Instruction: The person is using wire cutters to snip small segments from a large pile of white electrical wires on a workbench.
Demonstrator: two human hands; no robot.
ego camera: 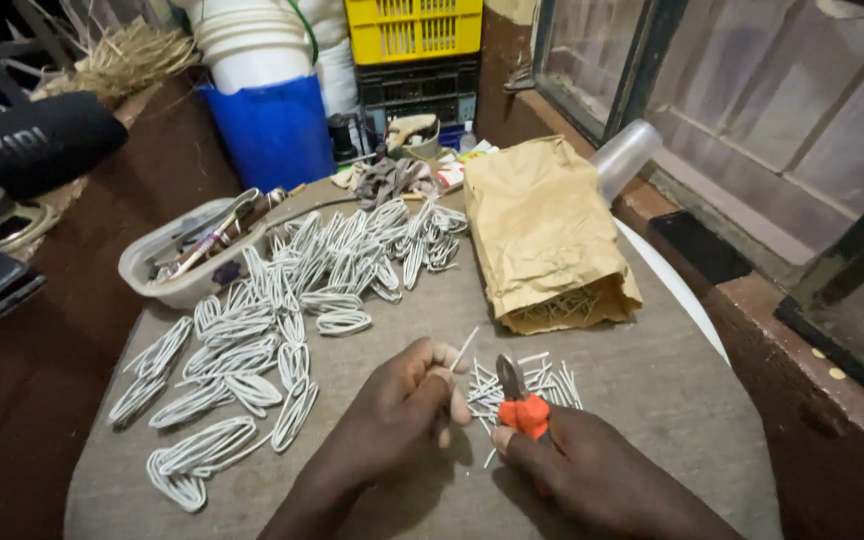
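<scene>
My left hand (404,400) pinches a thin white stick (464,349) that points up and to the right. In my right hand (592,465) are small cutting pliers (518,398) with orange handles, their jaws aimed at the stick's end. A small heap of short cut white sticks (532,383) lies just beyond both hands. Many white oval looped pieces (282,310) are spread over the grey round table (652,380) to the left and ahead.
A brown paper bag (542,235) lies open ahead on the right with thin sticks inside. A clear plastic tub (177,255) of tools sits at the left. Behind stand a blue bin (272,130), white buckets, yellow and black crates, and a plastic cup (624,155).
</scene>
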